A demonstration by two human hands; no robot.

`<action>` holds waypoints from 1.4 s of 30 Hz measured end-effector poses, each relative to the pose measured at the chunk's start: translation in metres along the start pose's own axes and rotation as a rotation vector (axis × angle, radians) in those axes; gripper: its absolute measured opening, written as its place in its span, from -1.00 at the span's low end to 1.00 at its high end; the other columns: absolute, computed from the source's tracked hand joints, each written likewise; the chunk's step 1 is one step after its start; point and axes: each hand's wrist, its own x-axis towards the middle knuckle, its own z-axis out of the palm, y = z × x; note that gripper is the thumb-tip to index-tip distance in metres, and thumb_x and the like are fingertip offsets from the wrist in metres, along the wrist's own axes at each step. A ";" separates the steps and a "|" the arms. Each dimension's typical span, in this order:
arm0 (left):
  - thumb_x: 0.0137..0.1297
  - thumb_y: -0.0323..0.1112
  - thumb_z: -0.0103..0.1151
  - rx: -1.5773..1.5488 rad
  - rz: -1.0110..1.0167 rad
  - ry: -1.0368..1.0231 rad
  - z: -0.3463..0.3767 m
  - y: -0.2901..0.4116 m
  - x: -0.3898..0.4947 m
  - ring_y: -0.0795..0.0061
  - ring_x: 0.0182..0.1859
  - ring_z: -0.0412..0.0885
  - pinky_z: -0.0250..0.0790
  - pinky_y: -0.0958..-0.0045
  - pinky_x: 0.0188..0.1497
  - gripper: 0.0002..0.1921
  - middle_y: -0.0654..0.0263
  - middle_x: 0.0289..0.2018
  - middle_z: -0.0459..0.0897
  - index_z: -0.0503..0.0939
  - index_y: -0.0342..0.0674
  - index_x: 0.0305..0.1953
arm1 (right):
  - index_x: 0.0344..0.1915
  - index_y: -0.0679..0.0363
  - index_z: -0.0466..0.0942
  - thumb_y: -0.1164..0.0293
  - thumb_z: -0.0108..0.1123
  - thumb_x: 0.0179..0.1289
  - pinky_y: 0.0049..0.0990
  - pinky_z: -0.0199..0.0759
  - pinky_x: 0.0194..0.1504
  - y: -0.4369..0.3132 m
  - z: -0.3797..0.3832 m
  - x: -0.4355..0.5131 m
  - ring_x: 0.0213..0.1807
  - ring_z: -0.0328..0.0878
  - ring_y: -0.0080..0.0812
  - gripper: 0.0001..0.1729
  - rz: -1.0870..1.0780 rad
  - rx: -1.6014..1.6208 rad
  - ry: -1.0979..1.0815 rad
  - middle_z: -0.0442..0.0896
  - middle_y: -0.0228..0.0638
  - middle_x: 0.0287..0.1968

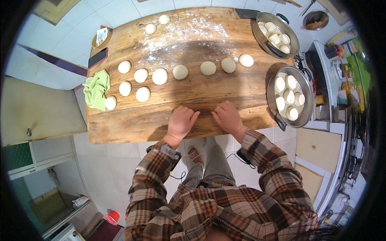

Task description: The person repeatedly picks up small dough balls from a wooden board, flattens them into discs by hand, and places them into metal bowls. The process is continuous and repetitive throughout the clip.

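Near the front edge of the wooden table (144, 120), my left hand (181, 120) rests with its fingers curled under and the thumb pointing inward. My right hand (226, 117) lies a short way to its right, also curled, thumb toward the left. Whether anything is under either hand cannot be seen. Beyond them, round white dough balls run across the table, among them one dough ball (180, 72) and another (208, 68). More sit at the left, such as a dough ball (143, 94). Two dough balls (150, 29) lie at the far side beside scattered white flour (205, 28).
Two metal pans with black handles, a far one (294, 45) and a near one (308, 111), hold dough pieces at the right. A cleaver-like dark blade (247, 14) lies behind. At left are a green cloth (98, 89), a phone (98, 57) and a round container (97, 42).
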 end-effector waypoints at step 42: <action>0.27 -0.33 0.30 -0.049 0.152 -0.153 -0.004 -0.016 0.031 0.09 0.20 0.55 0.38 0.08 0.32 -0.74 0.22 0.03 0.70 0.73 -0.23 -0.03 | 0.01 0.17 0.66 0.41 0.43 0.11 -0.03 0.33 0.36 0.000 0.008 0.015 0.37 0.42 0.02 -0.59 0.063 -0.024 0.019 0.64 -0.25 0.17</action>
